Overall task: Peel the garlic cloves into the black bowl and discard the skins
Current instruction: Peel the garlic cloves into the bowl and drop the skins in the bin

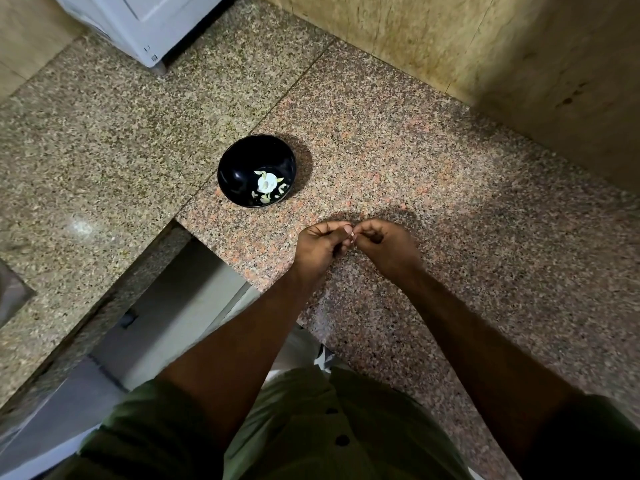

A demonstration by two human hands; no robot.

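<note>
Where both hands meet, fingers [346, 230] pinch garlic [352, 236].

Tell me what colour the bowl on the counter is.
Glossy black bowl, seen best in the head view.

Scene is lit moderately, a bit dim, warm cast. Light is thrown from above and nearer the camera: a soft shadow is cast behind and right of the black bowl [256, 170] onto the granite counter [398, 140]. A blurred double shadow is seen on the counter just beyond both hands, near-right of the bowl. Small specular highlights are seen on the bowl's inner wall. A pale glare patch is seen on the counter well left of the bowl. Forearms and the green shirt [311, 427], nearer than the bowl, are underexposed. Wide-angle bending is noted at frame edges; corners are softened, slightly smeared. Bowl area is sharpest.
</note>
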